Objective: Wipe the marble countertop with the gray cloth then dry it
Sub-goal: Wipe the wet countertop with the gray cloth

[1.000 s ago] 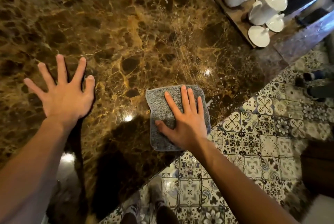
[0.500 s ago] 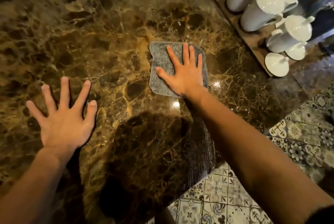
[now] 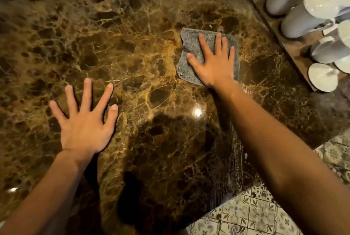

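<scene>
While the right hand lies flat and unclenched on top of the square gray terry cloth, palm down with its fingers spread toward the far edge, it presses rather than grips; nothing is pinched between the fingers. That nubby, looped fabric sits on the polished brown marble countertop, right of centre and well in from the near edge, its left edge slightly rumpled and its corners rounded. Glossy stone shows dark rounded patches laced with golden veins, and a bright ceiling light reflects as a small glare just near the right forearm. A streaky, beaded wet band runs along the stone beside that forearm toward the counter's near corner. The left hand rests bare on the marble well apart from the cloth, fingers splayed wide, grasping nothing. Along the far right a rectangular wooden tray carries smooth white ceramic lidded jugs and cups, near the cloth but not touching it. Below the counter's corner, patterned floor tiles with floral motifs are visible
</scene>
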Tool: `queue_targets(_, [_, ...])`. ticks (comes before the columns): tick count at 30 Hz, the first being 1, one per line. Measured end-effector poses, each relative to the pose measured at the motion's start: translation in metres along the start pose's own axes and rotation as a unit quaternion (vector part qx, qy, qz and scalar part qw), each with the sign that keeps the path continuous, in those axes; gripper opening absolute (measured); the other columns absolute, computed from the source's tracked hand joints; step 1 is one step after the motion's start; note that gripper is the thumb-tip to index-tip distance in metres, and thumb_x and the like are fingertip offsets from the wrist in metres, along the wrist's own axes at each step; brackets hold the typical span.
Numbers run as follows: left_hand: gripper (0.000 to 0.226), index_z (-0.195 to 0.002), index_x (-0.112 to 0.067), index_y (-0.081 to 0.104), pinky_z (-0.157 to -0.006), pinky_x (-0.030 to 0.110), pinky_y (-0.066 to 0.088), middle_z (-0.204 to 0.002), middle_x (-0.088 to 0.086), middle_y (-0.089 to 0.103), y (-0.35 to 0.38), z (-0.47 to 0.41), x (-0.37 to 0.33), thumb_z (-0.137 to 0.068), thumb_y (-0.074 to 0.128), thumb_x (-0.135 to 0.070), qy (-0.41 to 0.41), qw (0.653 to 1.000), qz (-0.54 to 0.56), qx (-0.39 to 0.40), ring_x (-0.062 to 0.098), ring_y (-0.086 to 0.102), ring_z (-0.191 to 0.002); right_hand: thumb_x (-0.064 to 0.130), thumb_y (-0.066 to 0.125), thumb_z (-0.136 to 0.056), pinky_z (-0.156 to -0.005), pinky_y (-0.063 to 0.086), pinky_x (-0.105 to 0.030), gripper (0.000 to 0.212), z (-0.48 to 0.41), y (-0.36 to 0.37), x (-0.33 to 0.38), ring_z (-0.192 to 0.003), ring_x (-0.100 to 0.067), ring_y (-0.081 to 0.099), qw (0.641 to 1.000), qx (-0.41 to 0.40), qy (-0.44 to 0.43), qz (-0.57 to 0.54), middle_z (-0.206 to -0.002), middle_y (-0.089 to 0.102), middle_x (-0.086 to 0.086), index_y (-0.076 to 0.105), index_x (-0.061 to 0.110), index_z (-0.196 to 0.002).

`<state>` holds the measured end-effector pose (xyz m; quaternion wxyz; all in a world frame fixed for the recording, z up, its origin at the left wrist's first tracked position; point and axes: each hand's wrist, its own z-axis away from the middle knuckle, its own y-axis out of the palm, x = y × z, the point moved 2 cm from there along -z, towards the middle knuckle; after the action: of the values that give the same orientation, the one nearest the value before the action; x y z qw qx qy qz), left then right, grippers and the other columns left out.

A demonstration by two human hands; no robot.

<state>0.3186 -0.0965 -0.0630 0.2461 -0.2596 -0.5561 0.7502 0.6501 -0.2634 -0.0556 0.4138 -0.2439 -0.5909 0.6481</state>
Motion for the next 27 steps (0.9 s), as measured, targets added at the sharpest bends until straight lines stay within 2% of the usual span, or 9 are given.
queue_targets(10, [0.061,-0.154,-0.061,-0.004,-0.119,0.070,-0.012,-0.172,-0.007,-0.012,0.000,-0.002,0.000,-0.095,0.001,-0.075,-0.002,1.000,0.004,0.023,0.036,-0.016,-0.156,0.081,0.024,-0.094,-0.127,-0.007,-0.054,0.082,0.169,0.027,-0.021,-0.158,-0.029,-0.015,0.998,0.022,-0.052,0.010,-0.172,-0.013,-0.012,-0.002,0.044,-0.163])
queue_targets(14, [0.060,-0.158,-0.055,0.002,-0.119,0.073,-0.007,-0.173,-0.004,-0.006,-0.009,-0.001,-0.002,-0.100,0.007,-0.070,0.034,0.999,0.005,0.030,0.040,-0.009,-0.156,0.080,0.033,-0.094,-0.126,0.002,-0.059,0.085,0.236,0.036,-0.029,-0.159,-0.036,-0.006,0.999,-0.001,-0.047,0.003,-0.172,-0.003,-0.018,0.008,0.039,-0.164])
queue_targets(17, [0.060,-0.160,-0.049,0.005,-0.118,0.072,-0.004,-0.173,-0.001,-0.003,-0.016,0.004,-0.031,-0.102,0.011,-0.065,0.065,0.998,0.015,0.024,0.039,-0.006,-0.157,0.080,0.036,-0.094,-0.126,0.003,-0.061,0.085,0.275,0.044,-0.028,-0.159,-0.036,-0.006,0.999,0.000,-0.037,0.009,-0.172,-0.001,-0.018,0.012,0.038,-0.164])
queue_targets(22, [0.062,-0.160,-0.048,0.002,-0.120,0.070,-0.008,-0.173,0.000,-0.010,0.000,0.008,-0.116,-0.101,0.010,-0.066,0.132,0.990,0.014,0.047,0.038,-0.012,-0.157,0.079,0.037,-0.094,-0.125,0.008,-0.063,0.085,0.294,0.050,-0.026,-0.159,-0.035,-0.002,0.999,-0.012,-0.021,0.024,-0.172,0.006,-0.017,0.017,0.036,-0.164])
queue_targets(27, [0.060,-0.158,-0.054,-0.002,-0.116,0.074,-0.012,-0.171,-0.003,-0.017,0.014,0.007,-0.136,-0.100,0.010,-0.068,0.133,0.991,0.011,0.030,0.040,-0.020,-0.155,0.079,0.034,-0.094,-0.125,0.011,-0.062,0.084,0.292,0.051,-0.025,-0.159,-0.033,0.002,0.999,-0.022,-0.017,0.015,-0.172,0.007,-0.016,0.014,0.038,-0.164])
